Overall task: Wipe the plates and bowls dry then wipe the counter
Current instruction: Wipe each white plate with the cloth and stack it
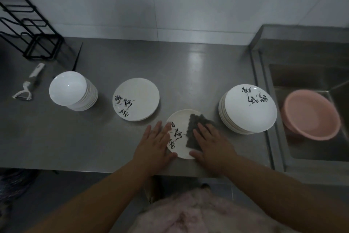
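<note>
Three lots of white inked plates: a single plate near [179,134], a small stack [136,99], a taller stack right [247,109]. One stack of plain white bowls [72,91], one grey cloth [196,129], one pink plastic basin [311,114], one white peeler [28,83].

Black brush calligraphy on plates [136,99], illegible.

Plate stack [248,109] blocks right; bare counter [75,138] left.

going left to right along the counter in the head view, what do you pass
peeler → stack of white bowls → plate with black calligraphy → plate being wiped, left hand on its edge and right hand pressing a grey cloth on it → stack of plates → pink basin in the sink
</note>
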A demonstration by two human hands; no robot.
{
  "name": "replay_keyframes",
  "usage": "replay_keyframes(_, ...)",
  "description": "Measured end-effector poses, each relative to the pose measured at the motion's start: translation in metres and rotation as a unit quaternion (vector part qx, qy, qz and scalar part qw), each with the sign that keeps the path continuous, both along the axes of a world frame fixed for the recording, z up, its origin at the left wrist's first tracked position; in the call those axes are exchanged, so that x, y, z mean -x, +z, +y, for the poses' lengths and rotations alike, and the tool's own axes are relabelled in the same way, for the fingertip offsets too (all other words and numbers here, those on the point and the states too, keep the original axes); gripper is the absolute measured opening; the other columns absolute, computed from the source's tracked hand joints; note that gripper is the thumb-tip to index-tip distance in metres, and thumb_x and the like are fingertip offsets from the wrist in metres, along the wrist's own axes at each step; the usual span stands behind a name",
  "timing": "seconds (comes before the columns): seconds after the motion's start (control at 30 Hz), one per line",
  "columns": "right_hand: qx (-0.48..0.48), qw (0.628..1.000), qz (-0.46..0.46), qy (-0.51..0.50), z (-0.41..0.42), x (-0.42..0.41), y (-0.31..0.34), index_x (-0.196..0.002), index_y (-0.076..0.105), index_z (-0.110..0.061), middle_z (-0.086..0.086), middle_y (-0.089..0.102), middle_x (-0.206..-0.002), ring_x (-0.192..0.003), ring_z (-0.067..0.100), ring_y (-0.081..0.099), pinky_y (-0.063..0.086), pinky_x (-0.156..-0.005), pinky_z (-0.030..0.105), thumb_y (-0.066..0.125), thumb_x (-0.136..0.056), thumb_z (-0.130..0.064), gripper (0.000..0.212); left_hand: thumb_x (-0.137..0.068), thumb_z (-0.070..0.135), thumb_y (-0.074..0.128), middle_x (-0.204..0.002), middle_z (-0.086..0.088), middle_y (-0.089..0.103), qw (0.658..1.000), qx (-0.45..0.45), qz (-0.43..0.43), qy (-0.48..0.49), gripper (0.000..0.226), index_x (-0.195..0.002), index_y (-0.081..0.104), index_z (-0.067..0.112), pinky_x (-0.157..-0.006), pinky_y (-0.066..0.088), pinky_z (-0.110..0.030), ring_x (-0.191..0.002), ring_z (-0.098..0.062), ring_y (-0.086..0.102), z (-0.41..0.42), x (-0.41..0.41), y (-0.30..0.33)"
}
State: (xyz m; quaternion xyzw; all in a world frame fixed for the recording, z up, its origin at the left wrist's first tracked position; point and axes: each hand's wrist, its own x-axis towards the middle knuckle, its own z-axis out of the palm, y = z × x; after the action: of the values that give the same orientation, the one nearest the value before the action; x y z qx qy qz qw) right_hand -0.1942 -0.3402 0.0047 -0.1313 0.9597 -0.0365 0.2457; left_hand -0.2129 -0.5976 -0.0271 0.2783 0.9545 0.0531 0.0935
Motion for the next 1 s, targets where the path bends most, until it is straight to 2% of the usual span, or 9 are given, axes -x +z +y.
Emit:
replay_keyframes(0.07, -0.008, 1.000, 0.001, 0.014, 0.003, 0.026, -0.004, -0.165, 0.007, -0.023, 0.000, -0.006, -0.173, -0.158, 0.023, -0.013, -0.001, -0.127, 0.044, 0.010, -0.092, -0.081, 0.094, -0.097, 0.060, 0.048, -0.160, -0.004, 0.041, 1.000, -0.021, 0.014, -0.015, 0.053, -0.126, 0.063, 0.019, -0.125, 0.001, -0.042, -0.153, -0.027, 0.028, 0.000, 0.004, -0.002)
replay_keyframes(0.17, 0.011, 1.000, -0.006, -0.021, 0.004, 0.024, -0.015, -0.165, 0.002, -0.021, 0.001, -0.011, -0.172, -0.154, 0.021, -0.028, -0.003, -0.129, 0.046, -0.004, -0.085, -0.084, 0.102, -0.093, 0.047, 0.066, -0.149, -0.006, 0.055, 0.999, -0.039, 0.022, -0.015, 0.035, -0.114, 0.067, 0.019, -0.124, 0.014, -0.040, -0.145, -0.027, 0.043, 0.002, 0.007, -0.007)
replay_keyframes(0.23, 0.027, 0.998, 0.012, -0.050, -0.003, -0.006, -0.020, -0.165, 0.009, -0.014, 0.008, -0.005, -0.172, -0.154, 0.026, -0.024, -0.002, -0.129, 0.046, 0.004, -0.091, -0.081, 0.100, -0.086, 0.043, 0.074, -0.144, -0.007, 0.060, 0.999, -0.043, 0.025, -0.016, 0.033, -0.107, 0.069, 0.018, -0.119, 0.022, -0.046, -0.140, -0.028, 0.050, 0.005, 0.009, -0.009)
replay_keyframes(0.37, 0.034, 0.996, 0.015, -0.077, -0.016, -0.038, -0.019, -0.161, 0.026, -0.006, 0.018, 0.013, -0.170, -0.157, 0.039, -0.008, 0.001, -0.129, 0.050, 0.017, -0.098, -0.073, 0.093, -0.088, 0.047, 0.059, -0.141, -0.007, 0.062, 0.998, -0.055, 0.028, -0.026, 0.032, -0.102, 0.070, 0.020, -0.117, 0.027, -0.048, -0.137, -0.029, 0.053, 0.003, 0.011, -0.010)
replay_keyframes(0.53, 0.038, 0.997, 0.004, -0.064, 0.002, 0.023, -0.020, -0.164, 0.004, -0.010, 0.009, -0.010, -0.171, -0.153, 0.037, -0.027, -0.006, -0.128, 0.052, -0.024, -0.076, -0.084, 0.118, -0.093, 0.043, 0.053, -0.144, -0.004, 0.060, 0.998, -0.047, 0.025, -0.016, 0.029, -0.105, 0.069, 0.022, -0.120, 0.025, -0.048, -0.141, -0.028, 0.049, 0.004, 0.008, -0.004)
replay_keyframes(0.7, 0.077, 0.986, -0.037, -0.142, -0.016, -0.021, -0.014, -0.165, 0.004, -0.015, 0.005, -0.014, -0.172, -0.155, 0.038, -0.020, 0.005, -0.128, 0.051, -0.015, -0.077, -0.088, 0.117, -0.083, 0.047, 0.070, -0.124, 0.001, 0.067, 0.999, -0.032, 0.041, 0.012, 0.030, -0.100, 0.070, 0.023, -0.120, 0.027, -0.055, -0.124, -0.028, 0.055, 0.013, -0.004, 0.000)
replay_keyframes(0.8, 0.073, 0.983, -0.072, -0.150, -0.024, -0.042, -0.008, -0.165, 0.003, -0.016, 0.003, -0.016, -0.172, -0.155, 0.040, -0.018, 0.001, -0.128, 0.048, -0.017, -0.072, -0.088, 0.119, -0.078, 0.063, 0.064, -0.104, 0.004, 0.063, 0.998, -0.038, 0.043, -0.006, 0.041, -0.093, 0.069, 0.025, -0.118, 0.026, -0.053, -0.109, -0.023, 0.055, 0.019, -0.005, 0.006)
replay_keyframes(0.9, 0.070, 0.988, -0.049, -0.126, -0.009, -0.012, -0.006, -0.165, 0.008, -0.016, 0.003, -0.011, -0.172, -0.155, 0.038, -0.019, -0.002, -0.129, 0.047, -0.025, -0.064, -0.092, 0.131, -0.079, 0.071, 0.057, -0.127, 0.004, 0.062, 0.999, -0.035, 0.016, -0.016, 0.055, -0.115, 0.069, 0.031, -0.118, 0.026, -0.053, -0.125, -0.021, 0.054, 0.017, 0.006, 0.012)
replay_keyframes(1.0, 0.077, 0.992, -0.032, -0.099, 0.011, 0.017, -0.012, -0.166, 0.007, -0.021, -0.007, -0.014, -0.172, -0.156, 0.028, -0.022, 0.006, -0.129, 0.048, 0.012, -0.094, -0.079, 0.092, -0.087, 0.063, 0.053, -0.142, 0.007, 0.058, 1.000, -0.023, -0.004, -0.009, 0.051, -0.127, 0.067, 0.037, -0.112, 0.028, -0.049, -0.133, -0.019, 0.050, 0.011, 0.011, 0.013)
